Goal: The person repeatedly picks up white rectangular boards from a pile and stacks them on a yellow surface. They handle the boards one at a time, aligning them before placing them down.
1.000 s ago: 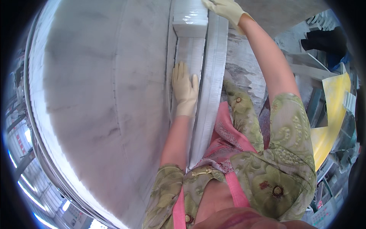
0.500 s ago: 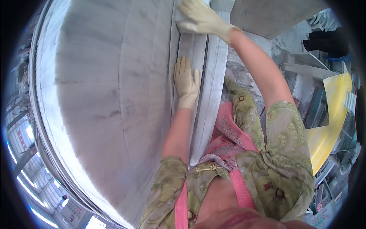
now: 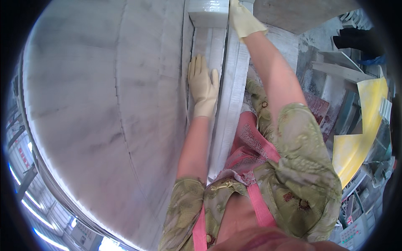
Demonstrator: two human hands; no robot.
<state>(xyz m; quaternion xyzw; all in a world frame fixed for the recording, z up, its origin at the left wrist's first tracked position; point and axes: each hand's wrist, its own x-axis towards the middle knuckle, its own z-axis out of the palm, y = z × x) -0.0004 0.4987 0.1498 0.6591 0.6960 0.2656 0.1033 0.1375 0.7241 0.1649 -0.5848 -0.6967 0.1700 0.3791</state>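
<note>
My left hand (image 3: 203,85), in a cream rubber glove, lies flat with fingers extended and thumb apart on a long pale strip (image 3: 203,42). Beside it rises a broad, grey-veined slab-like surface (image 3: 92,96) made of narrow joined pieces. Just beyond my left fingers sits a whitish block (image 3: 209,16), or a stack of thin pieces. My right hand (image 3: 246,20), gloved the same way, is right of that block at the top edge of the picture. Its fingers are mostly cut off, so any hold is hidden.
A long white ledge (image 3: 232,104) runs between the strip and my body. To the right are a bent yellow sheet (image 3: 364,138), a panel with buttons (image 3: 354,234) and assorted frames. Dark-clothed legs (image 3: 354,40) show at the far right. A large greyish board (image 3: 301,14) stands at the top.
My right hand has moved off the whitish block to its right and farther toward the top edge. My left hand stays flat on the strip. The view has shifted slightly.
</note>
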